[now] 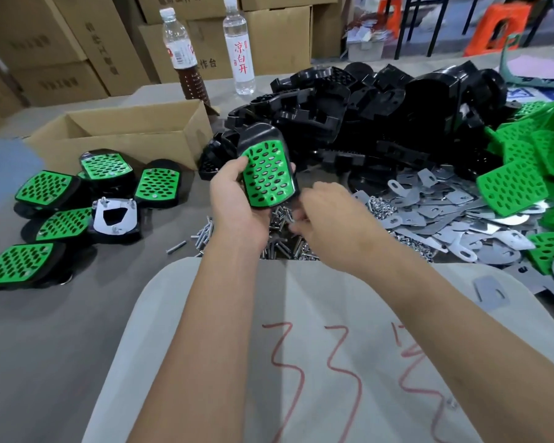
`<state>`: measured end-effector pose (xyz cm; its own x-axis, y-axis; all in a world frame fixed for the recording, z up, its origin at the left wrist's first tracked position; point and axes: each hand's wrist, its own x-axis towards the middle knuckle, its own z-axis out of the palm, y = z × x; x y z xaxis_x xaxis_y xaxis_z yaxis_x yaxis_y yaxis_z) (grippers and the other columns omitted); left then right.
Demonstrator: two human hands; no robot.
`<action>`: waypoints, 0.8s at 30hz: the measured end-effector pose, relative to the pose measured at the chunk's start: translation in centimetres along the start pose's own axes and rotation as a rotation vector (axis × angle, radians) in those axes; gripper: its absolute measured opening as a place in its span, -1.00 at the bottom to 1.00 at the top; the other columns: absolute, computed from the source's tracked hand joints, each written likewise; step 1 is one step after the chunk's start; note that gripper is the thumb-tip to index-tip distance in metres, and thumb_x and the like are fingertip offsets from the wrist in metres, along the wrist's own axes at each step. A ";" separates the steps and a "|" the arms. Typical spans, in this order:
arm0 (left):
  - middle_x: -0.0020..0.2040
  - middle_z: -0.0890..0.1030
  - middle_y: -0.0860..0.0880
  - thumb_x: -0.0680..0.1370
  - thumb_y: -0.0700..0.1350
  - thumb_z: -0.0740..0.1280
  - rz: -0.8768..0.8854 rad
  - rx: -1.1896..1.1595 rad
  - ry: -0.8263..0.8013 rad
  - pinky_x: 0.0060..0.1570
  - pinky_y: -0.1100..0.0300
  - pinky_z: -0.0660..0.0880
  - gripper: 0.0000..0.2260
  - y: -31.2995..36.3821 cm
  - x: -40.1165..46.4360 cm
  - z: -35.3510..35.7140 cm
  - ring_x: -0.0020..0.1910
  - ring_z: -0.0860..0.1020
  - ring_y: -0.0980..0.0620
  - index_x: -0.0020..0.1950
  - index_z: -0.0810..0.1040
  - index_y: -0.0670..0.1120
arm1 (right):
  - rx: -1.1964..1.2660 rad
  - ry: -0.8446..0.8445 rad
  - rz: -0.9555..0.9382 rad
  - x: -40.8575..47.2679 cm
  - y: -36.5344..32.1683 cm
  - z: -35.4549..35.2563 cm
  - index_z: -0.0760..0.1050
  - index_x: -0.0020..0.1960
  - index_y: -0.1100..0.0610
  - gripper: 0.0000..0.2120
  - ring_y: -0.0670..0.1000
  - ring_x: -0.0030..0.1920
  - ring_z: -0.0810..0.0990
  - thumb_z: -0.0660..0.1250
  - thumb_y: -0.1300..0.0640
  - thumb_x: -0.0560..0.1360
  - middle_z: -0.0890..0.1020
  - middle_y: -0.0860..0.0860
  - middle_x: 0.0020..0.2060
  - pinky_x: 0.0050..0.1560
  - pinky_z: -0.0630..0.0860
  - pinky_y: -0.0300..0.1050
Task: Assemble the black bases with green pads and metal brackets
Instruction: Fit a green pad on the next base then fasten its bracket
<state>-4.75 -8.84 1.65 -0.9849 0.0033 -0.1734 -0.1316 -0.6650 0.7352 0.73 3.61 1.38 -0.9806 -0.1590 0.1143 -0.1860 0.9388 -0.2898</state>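
Holding a black plastic base fitted with a perforated green pad [267,169], your left hand [237,199] wraps its fingers round the left edge and cradles the piece from below, tilted upright above the grey counter [45,330]. Your right hand [327,215] sits just right of and below that piece, fingers curled down toward the pile of small silver screws [279,238]; the blur hides whether it pinches one. Behind lies a heap of bare black bases [365,116], to the right loose green pads [512,187] and flat metal brackets [429,212]. Finished green-topped assemblies [48,190] cluster at your left, near an open cardboard box [125,132].
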 end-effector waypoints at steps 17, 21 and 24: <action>-0.01 0.65 -0.16 0.65 -0.15 0.38 0.061 0.489 -0.123 -0.04 -0.22 0.64 -0.94 -5.3 -2.7 2.8 0.00 0.66 -0.26 0.01 0.54 -0.12 | 0.903 0.556 0.199 -5.1 9.4 -0.1 0.74 0.01 -0.06 -0.81 -0.16 -0.43 0.47 0.41 0.19 0.63 0.62 -0.17 -0.40 -0.36 0.39 -0.33; -0.07 0.69 0.00 0.58 -0.22 0.44 0.125 0.606 -0.170 -0.12 0.03 0.65 -0.91 -6.0 -2.9 2.7 -0.05 0.68 0.01 0.06 0.59 -0.13 | 1.025 0.505 0.201 -4.9 9.6 -0.3 0.71 0.04 -0.04 -0.68 -0.03 -0.38 0.56 0.31 0.34 0.65 0.67 0.01 -0.31 -0.29 0.53 -0.13; -0.10 0.69 0.02 0.55 -0.28 0.47 0.224 0.679 -0.156 -0.23 0.25 0.58 -0.84 -6.2 -3.0 2.7 -0.16 0.66 0.18 0.09 0.58 -0.15 | 1.116 0.579 0.171 -5.1 9.1 -0.6 0.66 0.02 0.21 -0.88 0.06 -0.38 0.68 0.36 0.36 0.62 0.72 0.09 -0.29 -0.36 0.61 -0.16</action>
<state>-1.27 -2.70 -0.58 -0.9943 0.0618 0.0869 0.0836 -0.0532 0.9951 4.07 13.16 -1.26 -0.8793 0.3595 0.3124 -0.2872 0.1228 -0.9500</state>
